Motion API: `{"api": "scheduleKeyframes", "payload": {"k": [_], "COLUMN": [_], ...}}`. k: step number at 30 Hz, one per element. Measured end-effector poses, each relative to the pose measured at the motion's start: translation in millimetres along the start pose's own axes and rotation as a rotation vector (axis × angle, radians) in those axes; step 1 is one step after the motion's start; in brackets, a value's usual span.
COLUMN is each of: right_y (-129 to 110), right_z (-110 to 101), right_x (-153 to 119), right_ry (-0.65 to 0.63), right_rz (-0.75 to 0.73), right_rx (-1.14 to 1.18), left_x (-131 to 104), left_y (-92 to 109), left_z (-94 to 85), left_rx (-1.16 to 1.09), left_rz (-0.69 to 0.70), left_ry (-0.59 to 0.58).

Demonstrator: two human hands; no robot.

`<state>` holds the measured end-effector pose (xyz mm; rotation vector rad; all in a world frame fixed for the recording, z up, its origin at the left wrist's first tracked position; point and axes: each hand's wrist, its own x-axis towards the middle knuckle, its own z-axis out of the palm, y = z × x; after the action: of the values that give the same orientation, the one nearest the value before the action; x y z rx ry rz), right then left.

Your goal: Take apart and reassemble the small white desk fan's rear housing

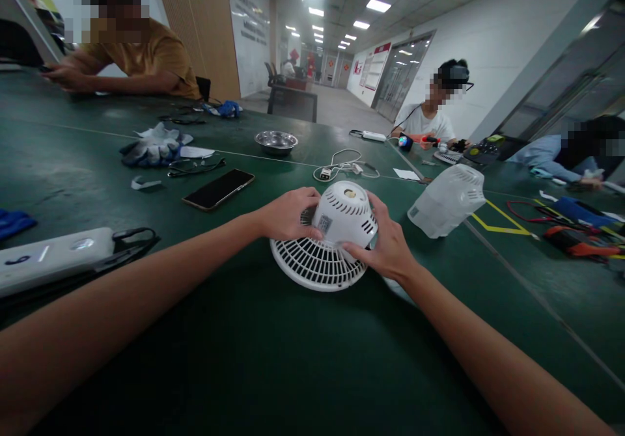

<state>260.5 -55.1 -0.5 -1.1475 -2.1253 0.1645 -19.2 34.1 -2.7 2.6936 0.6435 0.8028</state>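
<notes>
A white fan motor housing [343, 211], domed, with vent slots and a printed label, sits over a round white fan grille [312, 263] on the green table. My left hand [293, 215] grips the housing's left side, its thumb low by the label. From the right, my right hand [388, 241] curls round the other side, thumb across the front and fingers behind. The far part of the grille is hidden by the housing and my hands. Right of my hands stands a whitish plastic shell [446, 202] with slots near its top.
A phone [219, 189], a metal bowl [276, 142], a white cable [346, 166] and gloves [153, 146] lie beyond my hands. At left is a white power strip [58, 260]; at right, a red-black tool [581, 241]. Several people sit around the table.
</notes>
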Motion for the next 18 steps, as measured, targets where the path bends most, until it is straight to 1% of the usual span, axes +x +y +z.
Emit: {"api": "scheduleKeyframes", "payload": {"k": [2,4,7,9,12,15,18], "right_y": [-1.6,-2.9,-4.1,-4.0,-3.7,-4.9,-7.2], "right_z": [-1.3,-1.3,-0.1,0.5,0.6,0.5,0.1], "right_x": [-2.5,-5.9,-9.9,-10.8,-10.1,-8.7,-7.6], "right_ry": [-0.058,-0.128,-0.176,-0.189,-0.199,-0.197,-0.2], "right_rz": [0.021,0.053,0.071,0.067,0.062,0.06,0.066], "right_rx": [0.058,0.166,0.272,0.303,0.344,0.354,0.341], "left_x": [-1.4,-3.0,-4.1,-3.5,-1.6,-1.0,-2.4], "left_y": [-0.4,1.3,6.1,9.3,12.5,14.0,14.9], "left_z": [0.7,3.6,11.8,17.7,24.1,27.4,29.4], "left_rx": [-0.058,-0.157,-0.271,-0.258,-0.201,-0.174,-0.151], "left_rz": [0.019,0.036,0.066,0.077,0.108,0.136,0.119], "left_ry": [0.042,0.074,0.081,0.092,0.146,0.181,0.195]}}
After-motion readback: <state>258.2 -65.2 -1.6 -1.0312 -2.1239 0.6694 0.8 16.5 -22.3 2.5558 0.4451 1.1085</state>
